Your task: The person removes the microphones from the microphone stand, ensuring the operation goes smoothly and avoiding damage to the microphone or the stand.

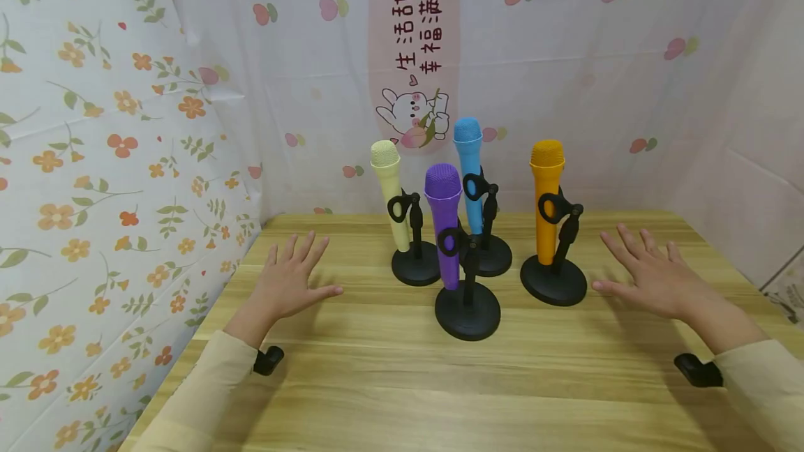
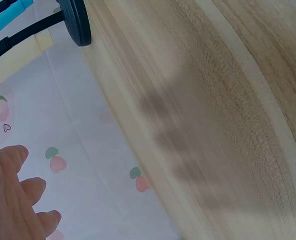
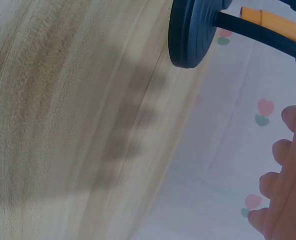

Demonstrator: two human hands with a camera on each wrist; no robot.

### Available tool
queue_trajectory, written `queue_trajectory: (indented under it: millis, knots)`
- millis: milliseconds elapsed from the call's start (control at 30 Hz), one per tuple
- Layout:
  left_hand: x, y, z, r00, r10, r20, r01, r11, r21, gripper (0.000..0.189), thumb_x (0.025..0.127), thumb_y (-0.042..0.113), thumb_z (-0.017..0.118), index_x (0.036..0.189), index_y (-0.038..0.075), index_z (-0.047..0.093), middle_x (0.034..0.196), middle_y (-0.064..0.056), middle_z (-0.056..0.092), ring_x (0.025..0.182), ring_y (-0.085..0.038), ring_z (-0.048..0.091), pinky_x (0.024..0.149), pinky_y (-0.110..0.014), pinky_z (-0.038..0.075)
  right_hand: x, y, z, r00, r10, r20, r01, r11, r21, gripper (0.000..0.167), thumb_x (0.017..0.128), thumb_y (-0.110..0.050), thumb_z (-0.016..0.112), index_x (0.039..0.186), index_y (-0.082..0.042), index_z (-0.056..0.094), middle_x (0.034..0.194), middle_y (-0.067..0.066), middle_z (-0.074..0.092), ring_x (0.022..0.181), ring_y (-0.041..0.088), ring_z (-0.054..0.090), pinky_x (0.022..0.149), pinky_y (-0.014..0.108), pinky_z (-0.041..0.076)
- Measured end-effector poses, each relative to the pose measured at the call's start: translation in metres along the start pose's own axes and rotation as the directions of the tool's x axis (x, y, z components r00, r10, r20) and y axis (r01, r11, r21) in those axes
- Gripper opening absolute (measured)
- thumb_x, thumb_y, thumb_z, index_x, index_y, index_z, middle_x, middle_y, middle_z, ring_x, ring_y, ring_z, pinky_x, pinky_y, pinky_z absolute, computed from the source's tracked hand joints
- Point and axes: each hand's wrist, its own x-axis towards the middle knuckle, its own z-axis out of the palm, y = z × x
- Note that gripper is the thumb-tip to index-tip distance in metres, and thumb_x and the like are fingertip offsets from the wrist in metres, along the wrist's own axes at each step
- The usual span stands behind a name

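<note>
Several toy microphones stand upright in black clip stands on the table. The purple microphone (image 1: 444, 222) is nearest the front, with its round stand base (image 1: 467, 319) below it. Behind it are the pale yellow microphone (image 1: 391, 194) on the left and the blue microphone (image 1: 468, 159) farther back. Off to the right stands the orange microphone (image 1: 546, 208). My left hand (image 1: 292, 284), fingers spread and palm down, hovers left of the yellow one, holding nothing. Likewise spread and bare, my right hand (image 1: 650, 274) is just right of the orange microphone's base (image 1: 553, 281). Shadows of both hands fall on the wood.
The wooden table (image 1: 377, 389) ends at a white printed curtain (image 1: 301, 124) behind the microphones. A floral cloth (image 1: 113, 194) hangs along the left side. Black wrist cameras show below each sleeve, the left camera (image 1: 269, 360) and the right camera (image 1: 697, 370).
</note>
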Motion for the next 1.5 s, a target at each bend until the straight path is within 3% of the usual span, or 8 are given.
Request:
queue_trajectory:
  millis: [633, 800, 967, 1167, 1200, 1300, 1400, 1500]
  knots:
    - [-0.006, 0.010, -0.012, 0.997, 0.060, -0.041, -0.063, 0.996, -0.068, 0.095, 0.087, 0.071, 0.050, 0.156, 0.013, 0.022, 0.158, -0.018, 0.019, 0.141, -0.046, 0.019, 0.108, -0.066, 0.014, -0.015, -0.018, -0.006, 0.998, -0.042, -0.046, 0.047, 0.991, 0.122, 0.093, 0.094, -0.049, 0.060, 0.157, -0.017, -0.001, 0.157, 0.028, 0.000, 0.136, 0.059, 0.007, 0.101, 0.074, -0.006]
    - [-0.008, 0.015, -0.015, 0.995, 0.078, -0.069, -0.086, 0.989, -0.120, 0.093, 0.087, 0.067, 0.054, 0.155, 0.013, 0.023, 0.156, -0.017, 0.025, 0.139, -0.044, 0.025, 0.109, -0.065, 0.017, -0.020, -0.025, -0.008, 0.995, -0.060, -0.081, 0.074, 0.980, 0.184, 0.094, 0.091, -0.044, 0.066, 0.157, -0.018, 0.004, 0.157, 0.027, 0.005, 0.137, 0.056, 0.011, 0.100, 0.075, 0.009]
    - [-0.008, 0.023, -0.017, 0.978, 0.129, -0.166, -0.155, 0.975, -0.158, 0.090, 0.087, 0.061, 0.061, 0.153, 0.009, 0.028, 0.150, -0.017, 0.038, 0.132, -0.041, 0.040, 0.105, -0.063, 0.029, -0.025, -0.037, -0.007, 0.990, -0.046, -0.134, 0.082, 0.958, 0.275, 0.094, 0.087, -0.040, 0.073, 0.157, -0.027, 0.011, 0.158, 0.022, 0.013, 0.135, 0.055, 0.022, 0.091, 0.076, 0.027]
    - [-0.008, 0.032, -0.015, 0.943, 0.165, -0.288, -0.235, 0.945, -0.228, 0.086, 0.087, 0.057, 0.064, 0.151, 0.010, 0.033, 0.144, -0.015, 0.047, 0.126, -0.037, 0.049, 0.098, -0.058, 0.040, -0.029, -0.050, -0.001, 0.963, -0.075, -0.258, 0.165, 0.921, 0.352, 0.095, 0.082, -0.029, 0.080, 0.156, -0.027, 0.021, 0.150, 0.028, 0.031, 0.123, 0.058, 0.038, 0.085, 0.073, 0.036]
    - [-0.008, 0.033, -0.015, 0.939, 0.165, -0.301, -0.243, 0.939, -0.243, 0.085, 0.087, 0.057, 0.063, 0.151, 0.010, 0.033, 0.143, -0.015, 0.048, 0.126, -0.037, 0.049, 0.099, -0.057, 0.040, -0.030, -0.052, 0.001, 0.955, -0.087, -0.284, 0.187, 0.919, 0.348, 0.094, 0.081, -0.026, 0.081, 0.156, -0.025, 0.023, 0.147, 0.029, 0.036, 0.121, 0.056, 0.042, 0.084, 0.070, 0.039]
    - [-0.007, 0.037, -0.015, 0.932, 0.154, -0.329, -0.259, 0.917, -0.305, 0.083, 0.089, 0.059, 0.060, 0.151, 0.009, 0.035, 0.144, -0.015, 0.047, 0.127, -0.036, 0.047, 0.102, -0.054, 0.039, -0.029, -0.057, 0.005, 0.927, -0.098, -0.361, 0.235, 0.904, 0.358, 0.090, 0.078, -0.019, 0.083, 0.153, -0.023, 0.032, 0.140, 0.024, 0.048, 0.121, 0.035, 0.051, 0.093, 0.039, 0.049]
    - [-0.006, 0.042, -0.016, 0.931, 0.137, -0.340, -0.268, 0.886, -0.378, 0.079, 0.091, 0.057, 0.058, 0.150, 0.010, 0.036, 0.144, -0.015, 0.047, 0.129, -0.035, 0.046, 0.103, -0.053, 0.038, -0.027, -0.063, 0.009, 0.896, -0.126, -0.426, 0.296, 0.885, 0.359, 0.087, 0.076, -0.013, 0.085, 0.150, -0.018, 0.039, 0.135, 0.021, 0.053, 0.119, 0.004, 0.051, 0.089, 0.007, 0.039]
    - [-0.004, 0.047, -0.018, 0.934, 0.120, -0.338, -0.269, 0.856, -0.441, 0.077, 0.092, 0.057, 0.057, 0.150, 0.011, 0.037, 0.145, -0.013, 0.047, 0.127, -0.033, 0.049, 0.101, -0.053, 0.040, -0.023, -0.069, 0.013, 0.883, -0.142, -0.448, 0.335, 0.859, 0.387, 0.087, 0.075, -0.010, 0.084, 0.150, -0.013, 0.038, 0.140, 0.017, 0.051, 0.117, -0.014, 0.042, 0.090, 0.001, 0.032]
